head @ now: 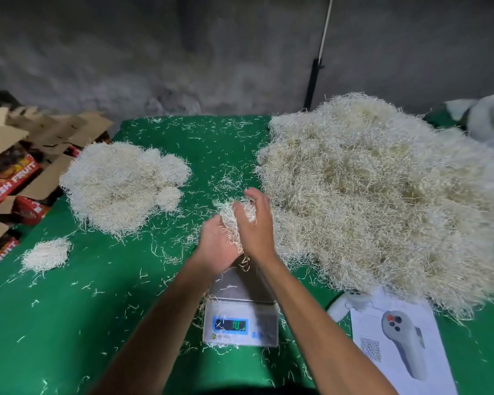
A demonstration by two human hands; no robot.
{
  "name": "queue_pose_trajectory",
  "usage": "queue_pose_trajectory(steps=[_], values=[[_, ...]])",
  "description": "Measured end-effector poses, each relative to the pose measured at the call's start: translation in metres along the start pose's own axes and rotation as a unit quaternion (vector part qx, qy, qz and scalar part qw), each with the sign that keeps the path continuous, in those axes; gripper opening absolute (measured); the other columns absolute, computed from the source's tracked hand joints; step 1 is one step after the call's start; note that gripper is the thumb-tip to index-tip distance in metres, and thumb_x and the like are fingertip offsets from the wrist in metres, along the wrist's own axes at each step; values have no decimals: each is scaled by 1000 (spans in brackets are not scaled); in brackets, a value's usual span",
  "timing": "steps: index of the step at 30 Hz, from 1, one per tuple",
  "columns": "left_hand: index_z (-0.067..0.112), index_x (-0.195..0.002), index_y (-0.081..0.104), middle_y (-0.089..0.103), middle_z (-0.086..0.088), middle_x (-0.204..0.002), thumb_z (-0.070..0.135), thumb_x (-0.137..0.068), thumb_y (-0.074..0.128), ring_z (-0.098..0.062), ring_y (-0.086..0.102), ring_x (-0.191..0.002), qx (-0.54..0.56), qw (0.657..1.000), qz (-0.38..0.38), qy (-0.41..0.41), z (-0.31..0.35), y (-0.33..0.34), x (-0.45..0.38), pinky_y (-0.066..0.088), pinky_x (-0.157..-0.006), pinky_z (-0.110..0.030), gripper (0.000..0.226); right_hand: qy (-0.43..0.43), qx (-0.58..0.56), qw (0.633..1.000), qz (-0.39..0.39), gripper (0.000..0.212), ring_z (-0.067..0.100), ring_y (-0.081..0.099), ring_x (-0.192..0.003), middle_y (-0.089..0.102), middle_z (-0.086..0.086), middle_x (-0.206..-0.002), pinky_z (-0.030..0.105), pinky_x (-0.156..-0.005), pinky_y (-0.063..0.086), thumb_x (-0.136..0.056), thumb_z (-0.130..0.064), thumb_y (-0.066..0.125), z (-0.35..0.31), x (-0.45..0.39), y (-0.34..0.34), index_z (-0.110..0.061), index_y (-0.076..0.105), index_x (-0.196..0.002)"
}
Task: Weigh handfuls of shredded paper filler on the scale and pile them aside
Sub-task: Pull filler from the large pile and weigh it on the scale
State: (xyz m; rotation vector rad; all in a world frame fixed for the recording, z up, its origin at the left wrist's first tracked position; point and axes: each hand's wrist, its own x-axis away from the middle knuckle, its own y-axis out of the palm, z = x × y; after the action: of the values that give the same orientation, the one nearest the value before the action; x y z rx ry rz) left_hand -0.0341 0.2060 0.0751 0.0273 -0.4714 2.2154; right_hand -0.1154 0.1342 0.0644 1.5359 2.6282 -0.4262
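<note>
A small digital scale (240,315) sits on a green tabletop (97,309), close to the person and near the middle of the view; its lit display shows digits too blurred to read. Directly above the scale's metal platform, two bare forearms reach forward and meet. The left hand (216,248) is cupped palm up under a handful of shredded paper filler (234,220), its fingers curled loosely around the clump, so its grip is grasping the filler. The right hand (254,223) presses against the other side of the same clump with fingers curved over it, also grasping it. The handful is held above the far edge of the scale, not resting on the platform; a few stray strands lie on the platform. To the right of the scale and beyond it, a very large heap of filler (368,195) covers much of the tabletop. To the far left of the scale lies a medium pile of filler (120,186), and nearer on the left a much smaller separate pile (47,255). Loose strands are scattered over the green surface all around the scale. Just right of the scale lies a white printed sheet (397,352) showing a handheld device, with a white object (345,305) touching its upper left corner. Beyond the tabletop's left edge are cardboard fruit boxes (9,178) marked "FRESH FRUIT".
</note>
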Motion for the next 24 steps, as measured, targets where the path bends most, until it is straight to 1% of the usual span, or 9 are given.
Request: queue_pose_trajectory(steps=[1,4,7,8,12,15,19,22,24], values=[[-2,-127,59,66,-23,-112,42,-102,46,-32,58,-114,183,978,-7,-97,11,-6,-4,43,-106,-39,53,-29,30,998,-40,37,2,40,-138,45,-15,-151,43,-121,33,-104,-34,50,3,2,0,-26,54,-140],[8,-147,47,63,-11,-132,42,-105,45,-21,62,-123,254,961,39,-104,27,-13,-3,43,-113,-43,55,-149,77,981,-102,49,3,33,-147,42,-12,-158,44,-124,23,-100,-33,42,-6,10,21,-28,49,-148],[10,-128,68,72,-10,-107,39,-103,48,-23,74,-92,316,938,-59,-129,32,-6,-4,59,-78,-43,43,-129,100,984,-63,49,-2,38,-139,46,-10,-156,44,-119,29,-102,-54,46,-26,-25,13,-33,50,-147],[5,-120,72,72,-18,-107,42,-106,42,-30,73,-91,385,898,-98,-189,43,-13,-10,59,-75,-44,50,-119,121,984,-51,49,1,39,-139,48,-9,-155,48,-121,30,-102,-54,49,-27,-35,3,-32,53,-145],[0,-122,64,70,-19,-107,34,-108,38,-26,72,-93,430,884,-71,-167,68,-39,-39,60,-83,-40,45,-210,95,971,-66,45,9,40,-144,49,-1,-155,50,-124,27,-105,-35,49,-31,-26,11,-21,53,-147],[5,-138,60,68,-2,-121,29,-109,43,-3,67,-107,371,909,-74,-172,52,-29,-39,53,-96,-26,41,-246,107,963,-33,45,7,45,-141,54,-5,-150,43,-122,32,-105,-41,44,-49,-36,23,-23,56,-144],[1,-124,63,68,-23,-119,59,-103,32,-36,73,-97,434,870,-140,-190,73,-31,-48,59,-85,-49,69,-222,136,965,-34,40,15,50,-136,56,1,-149,40,-116,39,-104,-34,51,-35,-46,-5,-16,63,-138],[6,-136,53,59,-31,-135,82,-88,40,-48,58,-123,468,853,-123,-194,76,-31,-47,41,-110,-60,91,-280,145,949,5,33,19,55,-120,61,6,-135,14,-102,35,-96,-19,61,-11,-16,6,-12,68,-127],[9,-138,57,57,-27,-139,80,-89,41,-42,54,-129,390,881,-159,-214,56,-15,-36,35,-116,-56,87,-239,177,955,10,33,20,60,-105,67,8,-121,10,-87,37,-93,-24,60,13,-1,5,-11,69,-123]])
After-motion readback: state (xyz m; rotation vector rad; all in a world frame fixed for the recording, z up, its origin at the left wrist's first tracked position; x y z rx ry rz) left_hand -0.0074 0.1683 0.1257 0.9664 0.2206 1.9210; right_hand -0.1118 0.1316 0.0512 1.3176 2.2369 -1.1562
